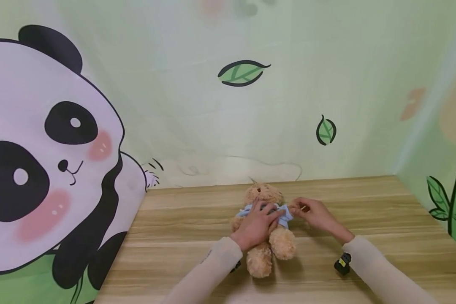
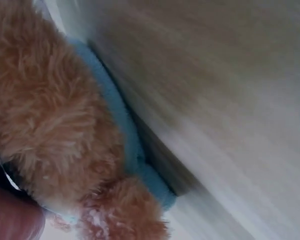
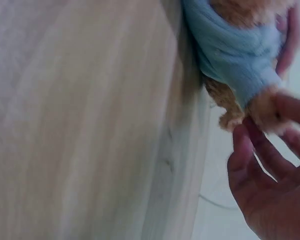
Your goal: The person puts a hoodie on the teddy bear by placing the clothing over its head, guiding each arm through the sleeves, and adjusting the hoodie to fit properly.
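Note:
A fluffy tan teddy bear (image 1: 283,243) in a light blue shirt (image 1: 285,216) lies on its back on the table, head toward the wall. My left hand (image 1: 255,227) rests across its chest and covers much of the shirt, fingers reaching toward the bear's arm on the right. With thumb and fingers, my right hand (image 1: 319,214) pinches the end of that arm; the right wrist view shows the furry paw (image 3: 265,107) poking out of the blue sleeve (image 3: 240,75). Close up in the left wrist view are brown fur (image 2: 55,115) and the shirt's blue edge (image 2: 117,107).
The wood-grain table (image 1: 182,245) meets a pale green backdrop (image 1: 175,105) behind the bear. A large printed panda (image 1: 110,105) covers the left side. A black wrist device (image 1: 343,264) is at my right cuff.

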### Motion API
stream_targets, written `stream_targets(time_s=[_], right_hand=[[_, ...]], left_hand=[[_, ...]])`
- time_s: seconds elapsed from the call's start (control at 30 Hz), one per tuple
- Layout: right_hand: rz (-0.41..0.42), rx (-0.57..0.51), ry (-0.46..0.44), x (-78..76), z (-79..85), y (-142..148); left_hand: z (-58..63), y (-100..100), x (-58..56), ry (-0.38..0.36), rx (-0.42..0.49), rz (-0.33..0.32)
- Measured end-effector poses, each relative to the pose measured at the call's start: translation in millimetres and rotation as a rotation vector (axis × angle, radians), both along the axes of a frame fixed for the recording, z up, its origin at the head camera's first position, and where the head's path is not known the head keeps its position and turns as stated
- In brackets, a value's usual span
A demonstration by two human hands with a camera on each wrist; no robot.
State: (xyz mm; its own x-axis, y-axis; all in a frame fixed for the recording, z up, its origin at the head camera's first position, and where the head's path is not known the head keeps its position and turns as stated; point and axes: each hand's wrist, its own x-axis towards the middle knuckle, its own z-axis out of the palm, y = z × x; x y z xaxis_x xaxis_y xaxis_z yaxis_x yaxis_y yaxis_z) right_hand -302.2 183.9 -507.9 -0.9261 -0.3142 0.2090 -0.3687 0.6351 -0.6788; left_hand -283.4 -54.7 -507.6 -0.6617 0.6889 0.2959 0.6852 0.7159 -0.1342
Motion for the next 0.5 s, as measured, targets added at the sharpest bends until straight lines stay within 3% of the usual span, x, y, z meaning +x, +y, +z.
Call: stream_targets(time_s=[0.13,0.37,0.43,0.5], right_hand=[[-0.018,-0.006,0.067,3.0,-5.9,-2.1],[-0.069,0.008,-0.002,4.0,-4.8,-3.9],[-0.105,0.034,0.06,4.9,-1.3,-7.5],[-0.123,0.063,0.18,6.9,3.6,-13.6]], left_hand=[[1.8,3.8,3.4,-0.026,-0.021,0.013],[3.3,1.5,3.7,-0.045,0.032,-0.021],[5.1,0.1,1.8,-0.087,0.083,-0.035],[7.8,-2.0,0.5,-0.151,0.156,-0.037]])
